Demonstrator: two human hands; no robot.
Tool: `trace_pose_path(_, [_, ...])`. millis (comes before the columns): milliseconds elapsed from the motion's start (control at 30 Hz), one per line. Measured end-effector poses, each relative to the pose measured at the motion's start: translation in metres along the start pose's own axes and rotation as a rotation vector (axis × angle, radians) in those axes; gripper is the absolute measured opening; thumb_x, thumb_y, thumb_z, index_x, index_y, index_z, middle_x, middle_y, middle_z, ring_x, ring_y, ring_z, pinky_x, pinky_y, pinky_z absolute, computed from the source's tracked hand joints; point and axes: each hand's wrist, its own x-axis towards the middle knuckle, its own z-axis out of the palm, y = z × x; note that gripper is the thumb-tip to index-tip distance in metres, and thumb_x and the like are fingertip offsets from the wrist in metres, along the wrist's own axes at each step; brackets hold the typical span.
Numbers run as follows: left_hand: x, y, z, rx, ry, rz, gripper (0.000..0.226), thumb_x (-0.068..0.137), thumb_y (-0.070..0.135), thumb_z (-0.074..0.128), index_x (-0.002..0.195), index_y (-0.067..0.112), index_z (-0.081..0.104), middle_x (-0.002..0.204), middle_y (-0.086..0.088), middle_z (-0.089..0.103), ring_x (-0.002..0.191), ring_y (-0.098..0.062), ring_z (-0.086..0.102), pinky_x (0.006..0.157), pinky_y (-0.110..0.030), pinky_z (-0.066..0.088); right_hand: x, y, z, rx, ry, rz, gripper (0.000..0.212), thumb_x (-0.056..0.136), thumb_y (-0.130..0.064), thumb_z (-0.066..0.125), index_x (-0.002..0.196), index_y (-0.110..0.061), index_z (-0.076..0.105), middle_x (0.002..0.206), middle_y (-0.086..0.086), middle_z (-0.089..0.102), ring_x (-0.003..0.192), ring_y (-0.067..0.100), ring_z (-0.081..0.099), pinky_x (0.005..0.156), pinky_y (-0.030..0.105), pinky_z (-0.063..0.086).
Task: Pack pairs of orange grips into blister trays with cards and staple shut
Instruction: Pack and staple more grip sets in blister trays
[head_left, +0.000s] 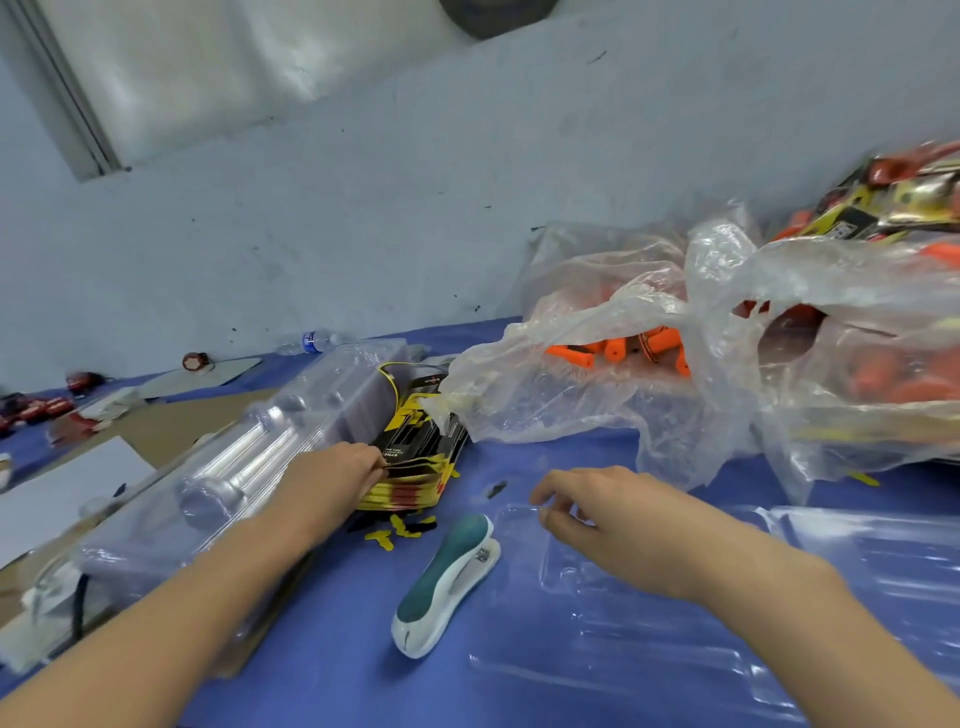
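On the blue table (322, 675), our left hand (332, 475) pinched the top card (415, 441), seemingly light and bendy, by its near edge, while our right hand (597, 514) curled over the flimsy-looking tray (571, 649), grip unclear.

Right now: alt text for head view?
Left hand pinches the top of a black-and-yellow card stack while the right hand is at the far edge of a clear tray on a blue table. A stapler lies between them; orange grips sit in a plastic bag behind.
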Motion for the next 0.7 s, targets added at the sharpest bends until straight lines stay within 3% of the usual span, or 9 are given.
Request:
trace_pose_path(200, [-0.008,0.000,-0.021,-0.043,0.008,0.032,0.019,0.101,0.041,0.048,0.103,0.027,0.060,0.106,0.010,0.065,0.101,-0.012,0.059,0.080,-0.035,0.049,0.008,-0.012,0.012,-0.007,0.051,-0.057,0.036,0.104,-0.040,0.032,0.140,-0.039,0.038,0.132,-0.011,0.048,0.120,0.017,0.045,0.097,0.036,0.041])
trace_pose_path(400, [-0.014,-0.003,-0.028,-0.083,-0.002,0.051,0.019,0.098,0.046,0.051,0.098,0.029,0.060,0.103,0.009,0.064,0.100,-0.013,0.060,0.074,-0.030,0.042,0.036,-0.031,0.037,0.006,0.165,-0.106,0.051,0.105,-0.037,0.031,0.153,-0.034,0.018,0.147,-0.008,0.036,0.127,0.022,0.038,0.102,0.038,0.036])
trace_pose_path(700, [-0.019,-0.012,-0.030,-0.143,-0.037,0.090,0.021,0.092,0.053,0.057,0.087,0.032,0.056,0.094,0.009,0.066,0.090,-0.013,0.060,0.061,-0.029,0.033,0.069,-0.060,0.073,0.105,0.228,-0.117,0.055,0.104,-0.036,0.035,0.154,-0.027,0.014,0.146,-0.004,0.038,0.123,0.024,0.043,0.098,0.041,0.040])
